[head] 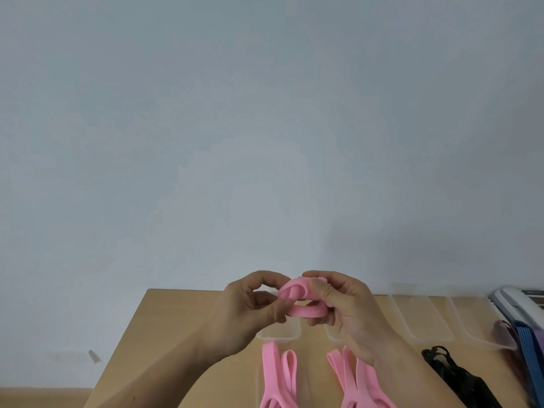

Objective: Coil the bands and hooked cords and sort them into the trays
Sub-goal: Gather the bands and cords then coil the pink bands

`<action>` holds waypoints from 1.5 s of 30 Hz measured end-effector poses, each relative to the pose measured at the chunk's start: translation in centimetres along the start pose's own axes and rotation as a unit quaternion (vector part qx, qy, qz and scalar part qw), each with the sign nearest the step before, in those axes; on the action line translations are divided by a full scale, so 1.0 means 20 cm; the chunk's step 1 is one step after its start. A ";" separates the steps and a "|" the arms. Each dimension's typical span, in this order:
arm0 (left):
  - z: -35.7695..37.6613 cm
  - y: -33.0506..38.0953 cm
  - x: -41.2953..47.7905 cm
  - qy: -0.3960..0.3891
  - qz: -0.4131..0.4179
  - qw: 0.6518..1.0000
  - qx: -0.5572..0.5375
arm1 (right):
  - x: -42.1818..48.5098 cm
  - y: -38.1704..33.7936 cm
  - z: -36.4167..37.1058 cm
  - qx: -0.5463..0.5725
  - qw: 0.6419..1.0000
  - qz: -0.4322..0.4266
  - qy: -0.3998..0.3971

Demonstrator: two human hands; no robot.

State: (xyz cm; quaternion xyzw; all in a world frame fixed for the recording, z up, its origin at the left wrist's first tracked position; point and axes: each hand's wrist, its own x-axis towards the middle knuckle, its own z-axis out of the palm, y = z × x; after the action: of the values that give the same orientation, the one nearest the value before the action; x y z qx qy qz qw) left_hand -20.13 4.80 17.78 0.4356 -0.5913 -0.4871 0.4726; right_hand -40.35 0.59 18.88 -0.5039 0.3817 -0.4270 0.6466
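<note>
Raising both forearms above the tan wooden tabletop (182, 325), I curl my left hand (250, 313) and right hand (344, 310) fingers tightly around a half-coiled pink rubber band (297, 298) between them.

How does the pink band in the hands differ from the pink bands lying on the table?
The held band is wound into a coil; the table bands lie as long loops. The held band is raised, pinched between the left hand and right hand; the table bands rest on the table. All are pink.
</note>
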 end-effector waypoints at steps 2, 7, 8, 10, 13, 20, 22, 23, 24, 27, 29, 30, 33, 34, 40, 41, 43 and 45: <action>0.01 -0.01 0.00 0.007 0.004 1.000 0.004 | -0.01 0.00 0.00 0.004 1.000 0.001 -0.004; 0.02 -0.02 0.00 0.020 -0.003 1.000 0.014 | -0.02 0.01 0.01 -0.012 1.000 0.008 -0.012; 0.02 -0.02 0.00 0.024 -0.009 0.999 0.021 | -0.03 0.01 0.02 -0.021 1.000 0.007 -0.013; 0.03 -0.02 0.00 0.026 -0.016 0.999 0.026 | -0.03 0.01 0.03 -0.038 0.999 0.002 -0.014; 0.04 -0.01 0.00 0.029 -0.020 0.999 0.024 | -0.04 0.00 0.03 -0.052 0.999 -0.002 -0.011; 0.06 -0.01 -0.01 0.091 -0.018 0.995 0.037 | -0.03 0.00 0.05 -0.056 0.998 0.002 -0.019; 0.06 0.00 -0.01 0.111 -0.004 0.993 0.047 | -0.03 -0.01 0.05 -0.055 0.998 0.000 -0.024; 0.07 0.00 -0.02 0.122 0.003 0.991 0.053 | -0.02 -0.01 0.06 -0.055 0.998 -0.002 -0.027; 0.08 0.01 -0.02 0.134 0.009 0.989 0.058 | -0.02 -0.01 0.06 -0.055 0.998 -0.004 -0.028; 0.08 0.01 -0.01 0.151 0.024 0.985 0.084 | 0.00 -0.01 0.06 -0.056 0.998 -0.009 -0.021; 0.07 0.00 -0.01 0.132 0.033 0.986 0.095 | 0.01 -0.01 0.06 -0.052 0.998 -0.015 -0.016; 0.06 0.00 0.00 0.115 0.036 0.988 0.093 | 0.01 -0.01 0.05 -0.049 0.999 -0.017 -0.017; 0.02 0.01 0.01 0.066 0.024 0.996 0.062 | 0.03 -0.01 0.02 -0.036 0.999 -0.016 -0.026; 0.01 0.02 0.02 0.058 0.016 0.997 0.045 | 0.03 -0.01 0.02 -0.037 0.999 -0.017 -0.032; 0.00 0.06 0.10 -0.051 -0.053 0.997 -0.005 | 0.05 -0.01 0.05 -0.068 0.995 -0.033 -0.070; 0.00 0.07 0.11 -0.067 -0.046 0.997 -0.010 | 0.06 -0.01 0.05 -0.070 0.995 -0.035 -0.063; 0.00 0.07 0.12 -0.069 -0.036 0.997 -0.020 | 0.07 0.00 0.03 -0.068 0.996 -0.032 -0.054; -0.02 0.05 0.12 -0.054 -0.033 0.998 -0.022 | 0.07 0.00 0.02 -0.057 0.996 -0.021 -0.061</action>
State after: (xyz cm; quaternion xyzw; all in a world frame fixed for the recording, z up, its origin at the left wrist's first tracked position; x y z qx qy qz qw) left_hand -20.25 2.57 19.14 0.4178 -0.5903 -0.5380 0.4331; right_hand -39.52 -0.68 18.88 -0.5730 0.3543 -0.3869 0.6297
